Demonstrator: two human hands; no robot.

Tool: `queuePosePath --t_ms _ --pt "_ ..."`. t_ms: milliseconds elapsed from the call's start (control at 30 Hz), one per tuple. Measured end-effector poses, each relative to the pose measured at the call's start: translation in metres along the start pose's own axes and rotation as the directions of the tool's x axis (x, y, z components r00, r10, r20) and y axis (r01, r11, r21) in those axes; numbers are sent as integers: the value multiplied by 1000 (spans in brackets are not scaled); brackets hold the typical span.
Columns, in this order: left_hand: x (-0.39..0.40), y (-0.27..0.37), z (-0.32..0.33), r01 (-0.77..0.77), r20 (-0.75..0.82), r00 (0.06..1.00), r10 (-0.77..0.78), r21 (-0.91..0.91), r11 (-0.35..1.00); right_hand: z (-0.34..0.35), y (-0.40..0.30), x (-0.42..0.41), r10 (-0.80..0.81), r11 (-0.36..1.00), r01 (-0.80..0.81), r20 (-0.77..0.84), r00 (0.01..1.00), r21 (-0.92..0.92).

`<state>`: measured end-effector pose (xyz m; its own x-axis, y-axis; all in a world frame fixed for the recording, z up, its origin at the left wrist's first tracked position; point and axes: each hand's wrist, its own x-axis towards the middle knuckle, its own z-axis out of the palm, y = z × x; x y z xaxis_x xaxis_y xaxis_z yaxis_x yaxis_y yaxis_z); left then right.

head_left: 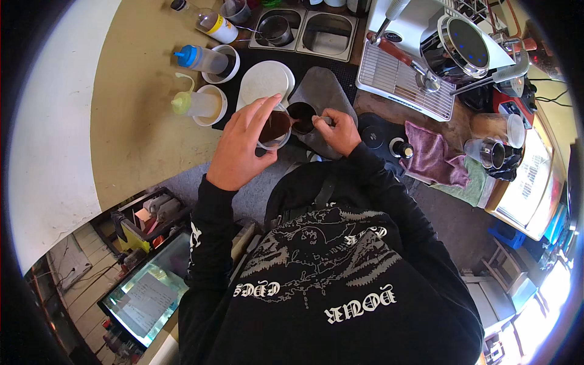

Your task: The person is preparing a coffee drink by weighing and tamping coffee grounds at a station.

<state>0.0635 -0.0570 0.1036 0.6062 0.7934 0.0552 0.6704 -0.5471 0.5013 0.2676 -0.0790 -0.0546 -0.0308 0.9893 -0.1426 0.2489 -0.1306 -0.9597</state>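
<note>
My left hand [246,141] grips a clear plastic cup [275,127] with dark brown liquid in it. The cup is tilted, its rim over a small dark cup [302,117], and brown liquid runs between the two. My right hand [338,132] holds the dark cup by its handle. Beneath the dark cup lies a folded grey cloth [319,86]. Just beyond my left hand stands a white kitchen scale [267,82] with a round top.
Squeeze bottles with a blue cap [187,57] and a pale green cap [181,102] lean in bowls at the left. Steel pans [329,36] stand at the back. An espresso machine's drip tray [401,77] and a purple cloth [433,153] are at the right.
</note>
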Motion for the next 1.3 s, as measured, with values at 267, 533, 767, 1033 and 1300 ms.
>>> queuePosePath --t_ms 267,533,767,1033,1300 --pt "0 -2 1 19 39 999 -19 14 1000 0 1 -1 -16 1000 16 -5 1000 17" --pt "-4 -13 10 15 -22 1000 -15 -3 1000 3 -2 -1 -64 997 66 -53 997 49" --pt "-11 -31 25 50 -100 993 -60 -102 994 -3 -2 3 -24 999 25 -34 999 21" --pt "-19 -53 34 98 -216 964 -158 -264 959 -13 5 10 -41 999 41 -1 999 5" --pt "-8 -108 77 156 -418 811 -410 -521 839 -27 -15 5 7 995 -9 22 1000 100"
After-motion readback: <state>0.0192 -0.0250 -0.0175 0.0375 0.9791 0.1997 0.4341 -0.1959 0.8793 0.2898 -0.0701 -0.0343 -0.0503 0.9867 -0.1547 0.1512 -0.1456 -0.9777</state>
